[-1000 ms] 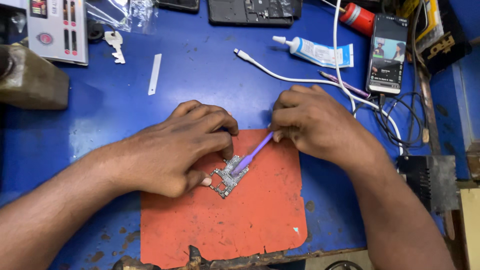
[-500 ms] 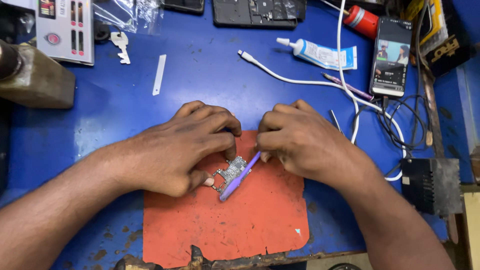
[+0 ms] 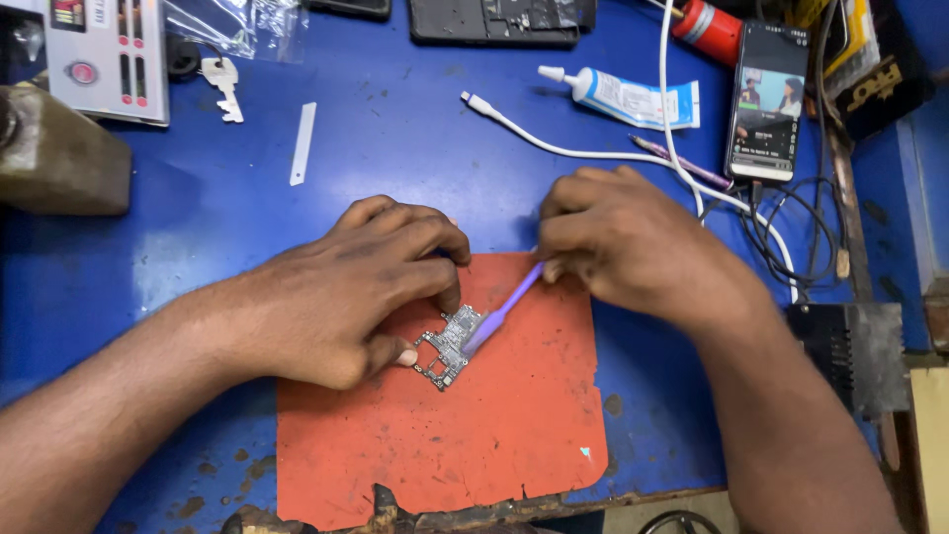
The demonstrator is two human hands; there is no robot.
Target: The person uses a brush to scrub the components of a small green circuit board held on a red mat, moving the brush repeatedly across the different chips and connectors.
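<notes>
A small bare circuit board (image 3: 448,346) lies on an orange mat (image 3: 465,435) on the blue table. My left hand (image 3: 346,292) pins the board down, thumb and fingertips on its left and top edges. My right hand (image 3: 633,242) pinches a purple brush (image 3: 499,314) by its handle. The brush slants down-left and its head rests on the board's right side.
Behind my hands lie a white cable (image 3: 593,153), a glue tube (image 3: 623,97), a lit phone (image 3: 766,99), a pink pen (image 3: 682,163) and a white strip (image 3: 302,143). A key (image 3: 222,84), a white box (image 3: 104,54) and a brown block (image 3: 59,158) sit far left.
My right hand has shifted back to the right and the brush head has slid along the board. My left hand stays on the board.
</notes>
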